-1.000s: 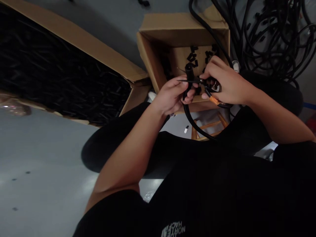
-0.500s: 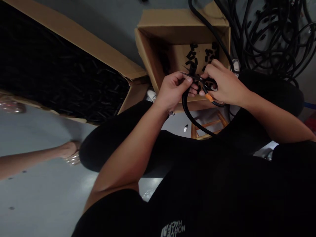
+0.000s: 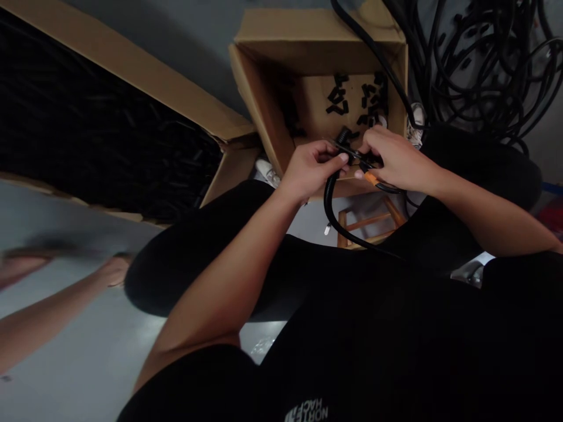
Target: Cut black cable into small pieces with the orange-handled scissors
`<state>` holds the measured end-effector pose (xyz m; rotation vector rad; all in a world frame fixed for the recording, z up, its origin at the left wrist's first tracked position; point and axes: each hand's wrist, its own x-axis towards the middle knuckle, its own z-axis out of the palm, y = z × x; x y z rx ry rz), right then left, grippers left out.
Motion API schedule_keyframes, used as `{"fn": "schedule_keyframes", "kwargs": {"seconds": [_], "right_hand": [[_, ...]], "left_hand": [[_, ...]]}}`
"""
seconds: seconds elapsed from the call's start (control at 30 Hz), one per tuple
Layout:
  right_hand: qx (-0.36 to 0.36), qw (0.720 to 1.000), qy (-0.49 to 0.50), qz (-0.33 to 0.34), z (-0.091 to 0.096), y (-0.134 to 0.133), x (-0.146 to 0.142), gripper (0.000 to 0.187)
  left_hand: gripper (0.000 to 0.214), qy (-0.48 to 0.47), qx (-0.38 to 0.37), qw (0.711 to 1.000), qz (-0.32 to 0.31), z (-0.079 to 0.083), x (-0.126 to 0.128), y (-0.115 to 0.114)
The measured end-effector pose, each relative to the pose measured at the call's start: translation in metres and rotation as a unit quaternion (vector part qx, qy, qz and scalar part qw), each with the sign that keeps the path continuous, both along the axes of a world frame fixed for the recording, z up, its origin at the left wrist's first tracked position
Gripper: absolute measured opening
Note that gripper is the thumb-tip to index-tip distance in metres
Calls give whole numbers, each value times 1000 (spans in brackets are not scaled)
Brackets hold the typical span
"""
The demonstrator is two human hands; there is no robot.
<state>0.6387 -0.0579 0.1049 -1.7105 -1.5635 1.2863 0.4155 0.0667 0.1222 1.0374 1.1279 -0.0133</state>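
Note:
My left hand (image 3: 311,166) pinches a black corrugated tube (image 3: 331,193) close to its upper end, above the near side of a cardboard box (image 3: 275,29). The tube curves down from the fingers and runs across my lap. In my right hand (image 3: 389,155) is a pair of scissors (image 3: 373,178) with black handles and an orange part. Their blades lie across the tube right beside my left fingertips; I cannot tell how far they are closed. Short cut black tube pieces (image 3: 338,101) lie on the box floor.
A long cardboard box (image 3: 176,97) full of black pieces stands at the left. Coiled black tubing (image 3: 479,76) lies at the upper right, one length crossing the small box's edge. A wooden stool (image 3: 367,223) shows beneath. Another person's leg (image 3: 57,305) is at the left.
The scissors' blades have come closer together around the tube, and the tube's end now points a little lower. At the left, another person's feet have moved.

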Motion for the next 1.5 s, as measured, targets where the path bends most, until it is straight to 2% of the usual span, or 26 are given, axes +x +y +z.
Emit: {"fn": "schedule_keyframes", "kwargs": {"seconds": [0.1,0.2,0.33,0.47,0.63,0.77,0.83,0.93,1.1,1.3,1.5], "right_hand": [[-1,1000,-2,0,0,0,14,44],[-16,999,3,28,0,-2,34,46],[-49,993,31,99,3,-4,54,46],[-72,987,49,132,11,0,53,43],[-68,991,56,105,13,4,37,44],[-49,996,39,56,5,3,29,43],[-41,998,30,29,1,2,28,43],[-41,999,29,2,-1,1,27,44],[-38,998,57,-2,5,2,20,41],[-12,998,61,-5,17,6,14,49],[4,999,32,-8,25,8,18,45]], "left_hand": [[41,14,27,999,-27,2,-5,6],[37,37,29,998,-39,2,-11,14],[37,32,-26,999,12,4,-15,22],[35,7,-41,998,42,9,-11,22],[30,5,-54,998,34,9,-7,18],[21,-3,-53,996,76,5,-8,15],[24,0,-73,992,98,4,-8,13],[30,0,-111,989,96,8,-4,10],[36,-22,-132,987,86,18,4,8],[39,-63,-220,972,51,20,2,8],[43,-40,-182,980,69,27,4,14]]}}
